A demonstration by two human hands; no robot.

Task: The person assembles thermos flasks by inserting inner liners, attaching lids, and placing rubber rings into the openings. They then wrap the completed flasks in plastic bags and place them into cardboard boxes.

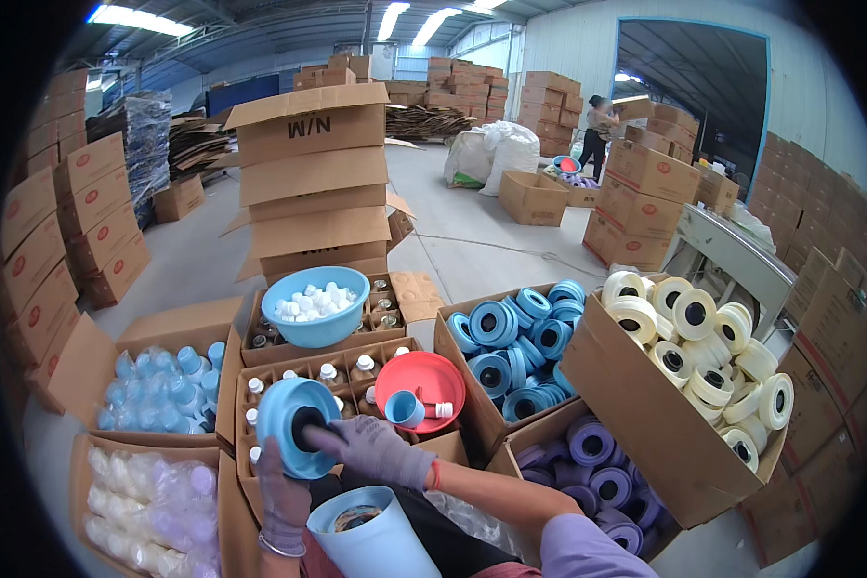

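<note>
A round, flanged light-blue plastic part (284, 412) with a black ring (304, 422) at its centre is tilted up in front of me. My left hand (285, 493), in a grey glove, grips its lower left rim. My gloved right hand (383, 451) reaches across from the right with its fingers at the black ring; their tips are partly hidden and smeared. Below, between my forearms, stands a light-blue cylinder (383, 535), its round mouth upward and something brownish inside. A red basin (443, 385) beyond my right hand holds a blue cup (406, 409) and a small white piece (442, 410).
Divided cartons of white-capped bottles (364, 368) lie ahead, with a blue basin of white caps (316, 330) on top. Around me are boxes of blue parts (492, 321), purple parts (591, 443), cream parts (694, 310) and bagged cups (144, 501). A person (599, 130) stands far back.
</note>
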